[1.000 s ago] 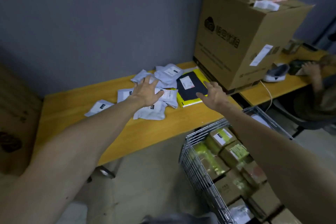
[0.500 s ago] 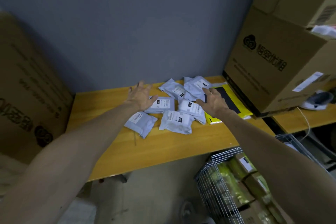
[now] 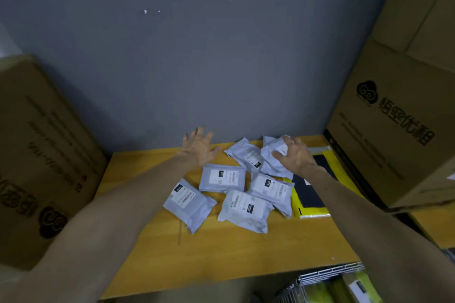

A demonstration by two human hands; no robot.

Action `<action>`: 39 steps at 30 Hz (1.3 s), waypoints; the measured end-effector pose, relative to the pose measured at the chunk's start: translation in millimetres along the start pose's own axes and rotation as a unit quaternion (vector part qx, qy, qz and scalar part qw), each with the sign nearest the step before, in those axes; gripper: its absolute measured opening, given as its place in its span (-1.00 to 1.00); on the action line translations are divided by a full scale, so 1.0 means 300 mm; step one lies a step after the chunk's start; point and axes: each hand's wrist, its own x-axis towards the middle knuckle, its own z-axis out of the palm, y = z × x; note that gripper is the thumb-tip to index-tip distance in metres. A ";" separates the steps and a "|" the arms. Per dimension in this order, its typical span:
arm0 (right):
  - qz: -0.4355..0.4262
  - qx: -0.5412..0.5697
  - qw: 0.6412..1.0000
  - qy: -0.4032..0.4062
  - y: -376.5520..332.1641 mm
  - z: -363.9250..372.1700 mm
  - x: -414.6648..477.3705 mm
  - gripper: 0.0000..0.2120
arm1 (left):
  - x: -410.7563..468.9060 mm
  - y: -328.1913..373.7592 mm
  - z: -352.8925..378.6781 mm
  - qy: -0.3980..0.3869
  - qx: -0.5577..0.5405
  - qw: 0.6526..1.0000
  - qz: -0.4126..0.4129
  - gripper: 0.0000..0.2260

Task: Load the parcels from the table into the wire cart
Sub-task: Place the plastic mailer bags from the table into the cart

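Grey plastic parcels [image 3: 242,214], each bearing a white printed label, lie in a loose, overlapping heap toward the back right of the yellow table [image 3: 221,253]. They sit against a yellow-and-black mailer [image 3: 311,204] beside a large box [image 3: 394,130]. Only a corner of the wire cart [image 3: 320,275] shows, below the table's near edge at lower right.

Half a second ago both hands lay on the middle of the heap. Since then the left hand [image 3: 198,147] has lifted off the parcels and gone to the back of the table near the wall. The right hand [image 3: 295,155] has moved back onto the rear parcel [image 3: 273,162].

The left hand's fingers are spread wide and hold nothing; whether it touches the table cannot be told. The right hand's fingers and thumb curl round the top of the rear parcel, crumpling its wrap.
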 end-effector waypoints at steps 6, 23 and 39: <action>0.012 0.007 1.000 -0.004 0.138 -0.008 0.173 -0.33 | 0.182 0.122 0.028 -0.011 0.012 1.000 0.003 -0.41; 0.067 -0.029 0.994 -0.083 0.346 0.126 0.480 -0.33 | 0.570 0.314 0.342 -0.100 -0.012 0.994 0.034 -0.42; 0.212 0.011 0.972 -0.103 0.437 0.452 0.811 -0.30 | 0.917 0.339 0.721 -0.127 -0.114 0.985 0.011 -0.48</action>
